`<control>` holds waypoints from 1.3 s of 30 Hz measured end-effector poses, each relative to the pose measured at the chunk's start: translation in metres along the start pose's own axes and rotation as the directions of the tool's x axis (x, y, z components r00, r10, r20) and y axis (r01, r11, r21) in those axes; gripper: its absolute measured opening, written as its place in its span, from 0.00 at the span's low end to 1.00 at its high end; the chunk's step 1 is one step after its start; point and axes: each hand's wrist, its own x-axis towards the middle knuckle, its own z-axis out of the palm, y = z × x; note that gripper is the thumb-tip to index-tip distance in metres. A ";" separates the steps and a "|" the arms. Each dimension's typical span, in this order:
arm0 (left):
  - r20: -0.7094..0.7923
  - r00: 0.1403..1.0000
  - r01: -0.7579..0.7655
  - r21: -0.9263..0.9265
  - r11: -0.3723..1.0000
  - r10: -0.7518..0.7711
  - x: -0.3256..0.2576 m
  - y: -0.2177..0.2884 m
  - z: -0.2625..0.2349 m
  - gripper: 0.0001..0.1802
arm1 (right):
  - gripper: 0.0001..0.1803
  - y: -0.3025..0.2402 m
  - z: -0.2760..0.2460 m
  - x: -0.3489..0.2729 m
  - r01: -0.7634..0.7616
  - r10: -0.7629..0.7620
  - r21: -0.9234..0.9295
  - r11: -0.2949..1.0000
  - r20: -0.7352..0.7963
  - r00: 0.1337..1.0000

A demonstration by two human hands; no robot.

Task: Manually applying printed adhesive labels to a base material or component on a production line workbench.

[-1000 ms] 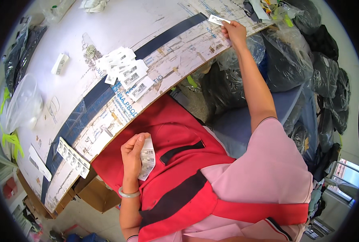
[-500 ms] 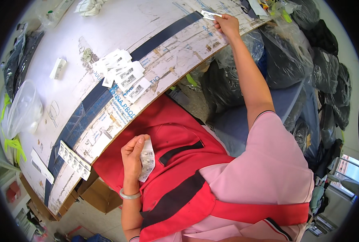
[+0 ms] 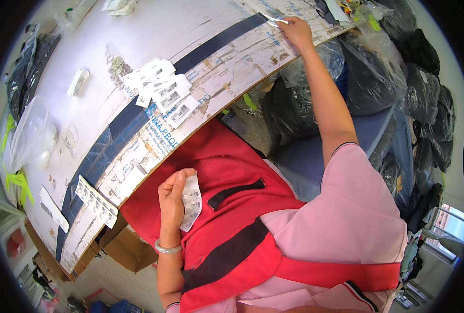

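1. Nearest, the left hand [image 3: 172,201] is held against a red apron [image 3: 232,208], its fingers clamped on a strip of white barcode labels [image 3: 191,202] that hangs down beside the palm.
2. On the table [image 3: 153,31], a loose heap of white tags [image 3: 161,94] lies near the middle, and a folded label strip [image 3: 96,201] overhangs the near left edge.
3. Far right, the right hand [image 3: 296,31] reaches to the table's far edge, fingers pinched on a small white tag [image 3: 272,20].
4. Risk, as I judge it: with the arm stretched so far, the pinched tag could slip over the edge into the dark plastic bags [image 3: 367,78] below; the overhanging strip could also slide off.
5. The table is white, scuffed, crossed by a dark blue band [image 3: 211,44]. A clear plastic bag [image 3: 31,135] sits at its left end; bagged bundles crowd the room to the right.
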 end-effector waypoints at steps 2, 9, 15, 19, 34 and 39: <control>0.013 1.000 0.010 -0.022 1.000 -0.009 0.000 -0.001 -0.004 0.17 | 0.11 0.000 0.002 -0.007 0.085 -0.097 -0.102 0.991 -0.125 0.987; 0.100 0.995 0.014 -0.025 1.000 -0.011 -0.021 0.013 -0.013 0.14 | 0.13 -0.068 0.007 -0.078 0.256 -0.315 0.303 0.918 0.161 0.935; 0.048 0.984 -0.169 -0.031 0.985 0.170 -0.040 0.016 -0.018 0.13 | 0.11 -0.174 0.025 -0.189 0.663 -0.795 0.441 0.605 0.280 0.539; -0.023 0.983 -0.180 0.002 0.984 0.180 -0.050 0.015 -0.023 0.12 | 0.11 -0.182 0.036 -0.193 0.738 -0.809 0.334 0.587 0.284 0.515; -0.127 0.953 -0.278 -0.016 0.960 0.274 -0.061 0.020 -0.047 0.11 | 0.12 -0.225 0.044 -0.167 0.738 -0.769 0.217 0.639 0.205 0.606; -0.359 0.882 -0.333 -0.015 0.943 0.306 -0.070 0.013 -0.065 0.11 | 0.11 -0.249 0.020 -0.227 0.366 -0.660 0.563 0.741 0.515 0.547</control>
